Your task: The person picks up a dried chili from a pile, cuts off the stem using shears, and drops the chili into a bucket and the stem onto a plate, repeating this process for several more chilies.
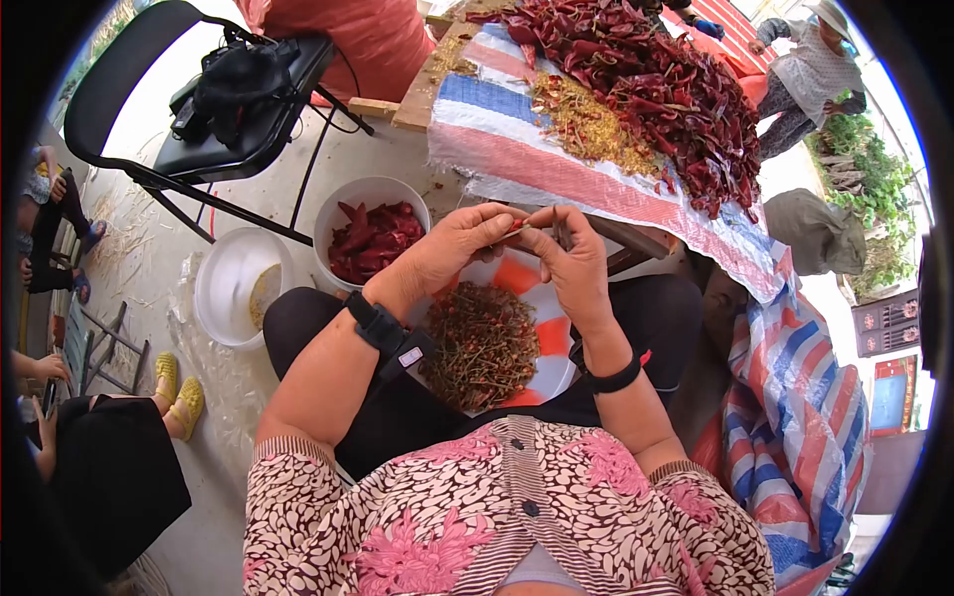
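Observation:
Over my lap, my left hand (457,243) and my right hand (573,263) meet with their fingertips nearly together. Both are closed in a pinch on a small dried red chili pepper (517,228), mostly covered by the fingers. Directly beneath them, an orange-and-white basin (554,338) sits in my lap, with a heap of chili stems and bits (482,348) in it. To the left of my left hand stands a white bucket (417,196) containing dark red chili pods (370,240).
Ahead, a table with a striped tarp (477,124) bears piled dried chilies (676,89) and yellow seeds (596,124). A white tub (214,288) and a black folding chair (119,79) holding a bag (243,84) are at left. Other people sit left and stand far right.

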Action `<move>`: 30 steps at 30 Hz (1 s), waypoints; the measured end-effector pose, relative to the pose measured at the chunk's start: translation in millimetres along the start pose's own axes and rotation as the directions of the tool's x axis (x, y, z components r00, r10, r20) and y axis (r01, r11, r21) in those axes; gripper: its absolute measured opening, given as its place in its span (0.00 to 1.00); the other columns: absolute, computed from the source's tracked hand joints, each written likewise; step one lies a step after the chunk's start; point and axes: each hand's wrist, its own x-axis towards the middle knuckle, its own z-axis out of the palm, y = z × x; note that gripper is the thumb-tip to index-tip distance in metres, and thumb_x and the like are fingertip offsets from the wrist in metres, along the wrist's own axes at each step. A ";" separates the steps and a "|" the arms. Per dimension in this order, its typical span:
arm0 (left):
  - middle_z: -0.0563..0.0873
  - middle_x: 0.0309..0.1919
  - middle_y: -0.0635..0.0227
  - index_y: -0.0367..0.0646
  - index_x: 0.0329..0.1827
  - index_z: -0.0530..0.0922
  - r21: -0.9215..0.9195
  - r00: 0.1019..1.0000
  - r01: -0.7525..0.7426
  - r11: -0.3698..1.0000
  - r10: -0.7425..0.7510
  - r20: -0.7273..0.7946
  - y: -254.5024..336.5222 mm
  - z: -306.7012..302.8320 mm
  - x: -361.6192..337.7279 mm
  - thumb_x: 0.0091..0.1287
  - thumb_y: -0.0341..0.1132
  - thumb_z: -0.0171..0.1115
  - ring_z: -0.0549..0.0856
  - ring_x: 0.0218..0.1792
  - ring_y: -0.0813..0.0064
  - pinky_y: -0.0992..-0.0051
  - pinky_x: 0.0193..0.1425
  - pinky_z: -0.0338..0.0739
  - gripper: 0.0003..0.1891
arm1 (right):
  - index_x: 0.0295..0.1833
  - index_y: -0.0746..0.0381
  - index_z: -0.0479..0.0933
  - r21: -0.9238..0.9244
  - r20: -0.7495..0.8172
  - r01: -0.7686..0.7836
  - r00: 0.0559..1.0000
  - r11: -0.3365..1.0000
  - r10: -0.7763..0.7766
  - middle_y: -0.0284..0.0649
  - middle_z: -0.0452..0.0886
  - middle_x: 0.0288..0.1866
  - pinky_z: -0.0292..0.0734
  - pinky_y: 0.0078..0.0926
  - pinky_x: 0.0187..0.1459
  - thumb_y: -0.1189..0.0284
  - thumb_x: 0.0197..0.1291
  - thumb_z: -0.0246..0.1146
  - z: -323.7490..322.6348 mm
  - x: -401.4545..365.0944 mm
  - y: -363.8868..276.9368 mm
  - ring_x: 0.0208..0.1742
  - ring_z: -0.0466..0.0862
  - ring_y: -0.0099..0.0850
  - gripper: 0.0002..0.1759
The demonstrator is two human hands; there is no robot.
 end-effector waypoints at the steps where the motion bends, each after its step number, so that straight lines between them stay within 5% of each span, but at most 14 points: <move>1: 0.79 0.42 0.77 0.44 0.58 0.77 -0.027 1.000 0.019 0.999 -0.018 0.006 0.5 0.0 -0.6 0.75 0.46 0.54 0.73 0.38 0.85 0.83 0.45 0.70 0.18 | 0.44 0.63 0.76 0.048 -0.012 -0.025 1.000 0.999 0.026 0.27 0.77 0.29 0.63 0.13 0.22 0.74 0.61 0.68 0.8 -0.9 -0.4 0.22 0.72 0.13 0.09; 10: 0.79 0.39 0.75 0.46 0.53 0.75 -0.267 0.998 0.054 0.962 -0.049 0.025 -4.6 2.4 0.2 0.72 0.43 0.60 0.74 0.37 0.84 0.84 0.40 0.70 0.14 | 0.44 0.61 0.77 0.499 0.056 -0.209 0.976 0.841 0.210 0.29 0.77 0.25 0.60 0.13 0.17 0.70 0.61 0.69 -5.5 -4.3 11.4 0.16 0.69 0.14 0.10; 12: 0.79 0.41 0.73 0.45 0.53 0.75 -0.100 0.999 0.035 0.994 -0.038 -0.036 2.8 6.3 -2.5 0.71 0.41 0.61 0.75 0.38 0.83 0.81 0.42 0.72 0.14 | 0.44 0.62 0.77 0.544 0.050 -0.230 0.969 0.807 0.243 0.29 0.77 0.25 0.60 0.13 0.17 0.70 0.61 0.69 -4.3 -4.0 13.1 0.16 0.69 0.14 0.10; 16: 0.80 0.43 0.71 0.42 0.52 0.74 -0.048 0.997 -0.007 0.999 0.004 -0.074 4.4 7.9 -3.4 0.70 0.36 0.62 0.78 0.41 0.80 0.77 0.47 0.74 0.13 | 0.45 0.62 0.77 0.357 -0.018 -0.124 0.990 0.926 0.140 0.28 0.78 0.27 0.60 0.11 0.18 0.72 0.61 0.69 -1.1 -4.7 7.8 0.18 0.69 0.13 0.10; 21: 0.80 0.42 0.70 0.41 0.53 0.74 -0.228 1.000 -0.018 0.973 0.015 -0.017 -0.2 4.8 -4.8 0.70 0.33 0.62 0.79 0.42 0.80 0.77 0.51 0.75 0.12 | 0.45 0.62 0.77 0.013 -0.056 0.030 0.998 0.999 -0.029 0.27 0.78 0.30 0.61 0.08 0.21 0.75 0.61 0.68 10.6 -15.1 -14.6 0.22 0.69 0.10 0.09; 27: 0.81 0.41 0.72 0.42 0.52 0.73 0.034 0.998 -0.054 0.998 0.055 -0.039 -0.3 6.7 -8.4 0.70 0.34 0.62 0.79 0.43 0.82 0.79 0.51 0.75 0.12 | 0.43 0.61 0.76 0.039 0.008 -0.052 0.999 0.998 0.052 0.28 0.78 0.30 0.61 0.10 0.20 0.76 0.61 0.68 1.9 -14.7 -15.4 0.21 0.69 0.11 0.08; 30: 0.81 0.41 0.73 0.42 0.50 0.73 -0.012 0.999 -0.039 0.999 0.040 0.017 4.2 8.8 -11.4 0.71 0.34 0.61 0.79 0.43 0.83 0.81 0.51 0.75 0.10 | 0.42 0.61 0.75 0.321 0.126 -0.283 0.959 0.904 0.255 0.28 0.77 0.29 0.59 0.11 0.19 0.77 0.61 0.67 -7.2 -13.3 -15.4 0.18 0.67 0.12 0.07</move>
